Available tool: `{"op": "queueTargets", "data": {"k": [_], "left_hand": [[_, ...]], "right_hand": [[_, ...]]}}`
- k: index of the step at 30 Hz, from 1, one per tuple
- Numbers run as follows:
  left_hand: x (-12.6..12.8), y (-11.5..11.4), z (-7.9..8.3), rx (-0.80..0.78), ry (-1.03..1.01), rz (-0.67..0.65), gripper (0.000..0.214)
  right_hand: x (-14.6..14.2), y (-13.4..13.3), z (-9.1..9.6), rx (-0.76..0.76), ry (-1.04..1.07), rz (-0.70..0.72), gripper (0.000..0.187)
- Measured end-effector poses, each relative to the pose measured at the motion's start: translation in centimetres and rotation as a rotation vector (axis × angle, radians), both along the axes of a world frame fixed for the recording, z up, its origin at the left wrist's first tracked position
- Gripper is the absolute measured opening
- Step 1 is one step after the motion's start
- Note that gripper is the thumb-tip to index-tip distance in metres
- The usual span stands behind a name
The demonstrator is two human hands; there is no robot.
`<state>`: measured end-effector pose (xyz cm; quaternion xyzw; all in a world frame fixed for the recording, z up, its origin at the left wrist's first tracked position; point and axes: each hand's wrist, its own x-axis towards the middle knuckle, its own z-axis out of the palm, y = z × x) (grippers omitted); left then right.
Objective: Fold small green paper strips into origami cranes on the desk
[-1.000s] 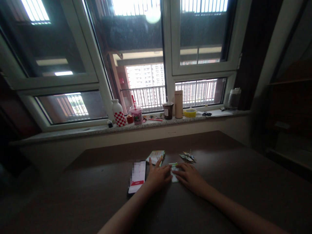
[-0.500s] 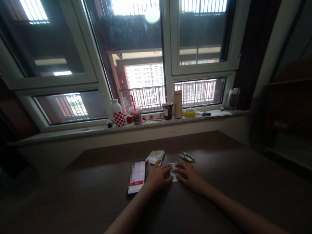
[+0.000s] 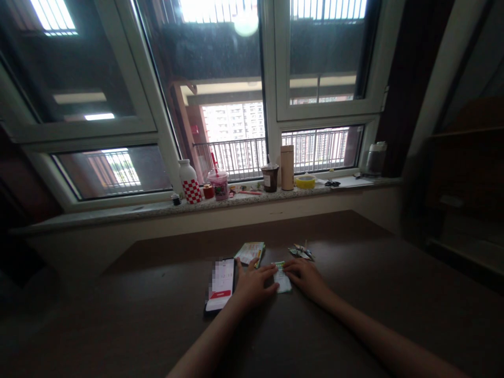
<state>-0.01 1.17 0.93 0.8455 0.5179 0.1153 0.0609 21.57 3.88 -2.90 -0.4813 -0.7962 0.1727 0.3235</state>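
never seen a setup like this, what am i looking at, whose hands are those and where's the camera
There's no machine: these are a person's bare hands, filmed by a camera worn on their head, looking forward and down. The left hand rests fingertips on a small paper piece; the right hand has its fingers at the far right edge, though any pinch is unclear. Also on the brown table lie a phone, a printed packet and a spiky folded shape.

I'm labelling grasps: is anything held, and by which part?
Left hand touches the paper at its left edge, right hand at its upper right; whether it's gripped can't be told.
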Motion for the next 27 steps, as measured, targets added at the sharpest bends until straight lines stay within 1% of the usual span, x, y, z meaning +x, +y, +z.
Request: {"op": "queueTargets", "data": {"k": [5,11,17,21,24,27], "left_hand": [[-0.1,0.1,-0.2,0.005,-0.001,0.002,0.05],[-0.1,0.0,-0.2,0.009,-0.009,0.004,0.049],[-0.1,-0.1,-0.1,0.011,-0.024,0.0,0.049],[-0.1,-0.1,-0.1,0.017,-0.005,0.007,0.049],[0.0,-0.2,-0.1,0.02,0.003,0.011,0.049],[0.0,-0.2,-0.1,0.018,-0.013,0.007,0.048]], "right_hand": [[0.1,-0.1,0.2,-0.008,-0.005,0.013,0.021],[0.6,-0.6,0.4,0.007,-0.029,0.054,0.025],[1.6,-0.8,0.5,-0.053,-0.002,0.179,0.039],[2.3,-1.2,0.7,-0.109,0.001,0.232,0.051],[2.6,-1.4,0.5,-0.102,0.037,0.232,0.051],[2.6,-1.4,0.3,-0.081,0.094,0.196,0.046]]}}
